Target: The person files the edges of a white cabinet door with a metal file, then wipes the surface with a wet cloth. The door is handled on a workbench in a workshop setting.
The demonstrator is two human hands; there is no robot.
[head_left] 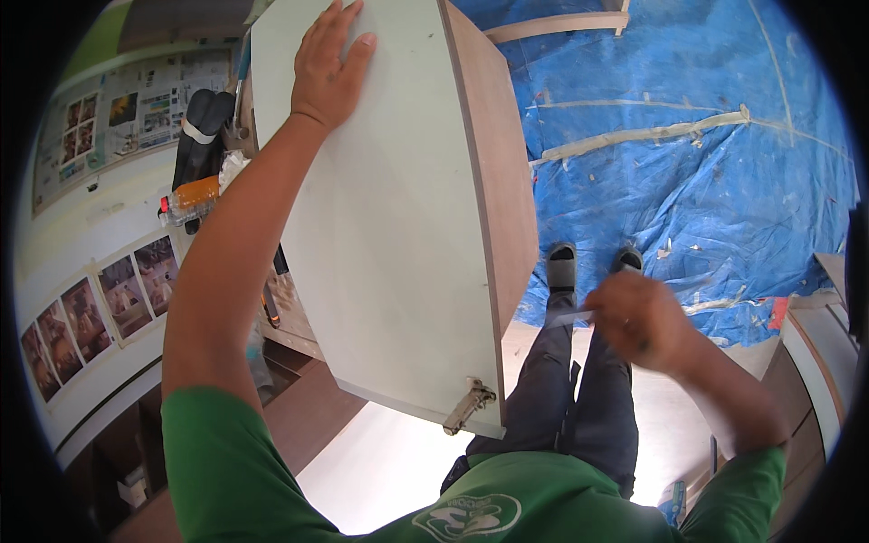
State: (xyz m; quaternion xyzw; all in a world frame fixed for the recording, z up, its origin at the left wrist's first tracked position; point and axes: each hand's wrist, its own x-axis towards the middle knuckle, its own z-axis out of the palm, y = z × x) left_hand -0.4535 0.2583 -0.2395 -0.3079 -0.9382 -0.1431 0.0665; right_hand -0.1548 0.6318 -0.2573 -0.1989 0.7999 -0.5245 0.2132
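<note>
A large pale cabinet door [389, 199] lies in front of me, with a metal cup hinge [470, 405] fixed near its closest corner. My left hand [329, 72] rests flat on the far part of the door, fingers stretched out. To the right of the door, my right hand [634, 321] hovers above my legs with its fingers closed. A thin whitish strip or blade [568, 319] sticks out from that hand toward the door; motion blur hides its exact kind.
Left of the door are a clear bottle with orange contents [195, 195], a black object with a white band [201, 136] and newspaper [118, 113]. A blue tarp [679, 199] covers the floor ahead, with a wooden piece [561, 25] on it. My feet stand at its edge.
</note>
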